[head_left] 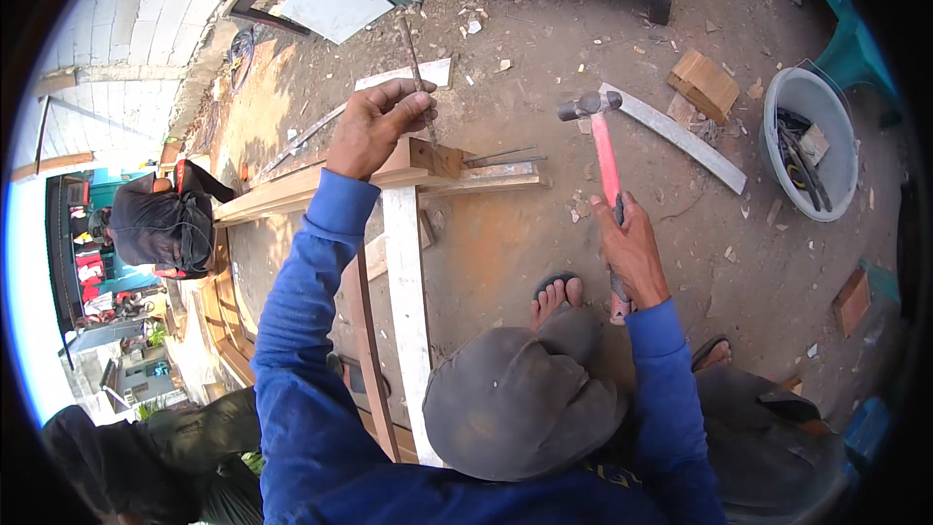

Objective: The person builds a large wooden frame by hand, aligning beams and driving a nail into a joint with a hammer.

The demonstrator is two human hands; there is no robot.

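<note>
My left hand (374, 126) grips a thin metal rod (415, 63) and holds it upright, tip down, on a small wooden block (434, 157) at the joint of a wooden frame (292, 190). A hammer with a red handle (606, 160) is raised in my right hand (632, 253), its steel head (588, 104) up in the air to the right of the rod. A white painted rail (408, 292) runs down from the joint toward me. My knees and a sandalled foot (554, 297) show below the hammer.
The ground is bare dirt with wood scraps. A grey bucket (812, 141) holding tools stands at the right, a curved white slat (680, 136) and a wood block (705, 85) near it. Another person in dark clothes (160, 224) crouches at the left.
</note>
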